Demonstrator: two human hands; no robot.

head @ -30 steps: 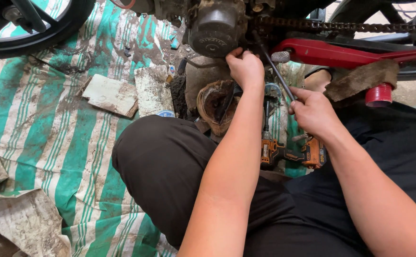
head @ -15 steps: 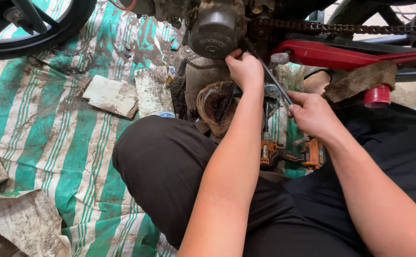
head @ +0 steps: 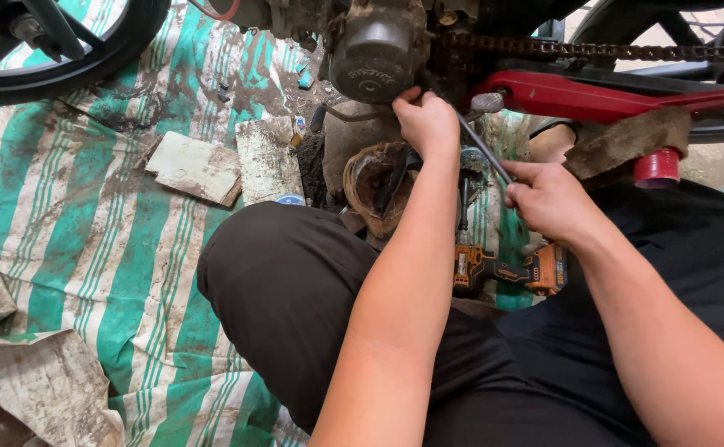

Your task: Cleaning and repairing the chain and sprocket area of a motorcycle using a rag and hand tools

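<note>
While I am sitting cross-legged on the striped green-and-white tarp [head: 88, 248], I am logging the work as it stands. Item one: my left hand [head: 426, 122] is reaching up to the underside of the engine [head: 378, 45] and closing its fingers around the head end of a long metal wrench [head: 484, 149], steadying it where it meets a fastener (the fastener itself is hidden behind my knuckles, so I cannot tell how far it is out). Item two: my right hand [head: 548, 199] is wrapping tight around the lower end of that same wrench, fist shut on the handle, well below the red swingarm [head: 594, 93]. Item three: the drive chain [head: 594, 51] is sitting in place above that arm. Item four: an orange-and-black power driver [head: 507, 269] is lying unused on the tarp between my knees, just below my right hand. Item five: a worn brown cover part [head: 374, 182] is resting by my left forearm, and two flat grimy boards [head: 221, 165] are lying further left, near the front wheel [head: 55, 50]. Judging from this, the job is standing somewhere in its middle: one part seems to be off already, the wrench is engaged on the engine, and the fastener is remaining to be finished by hand.
</note>
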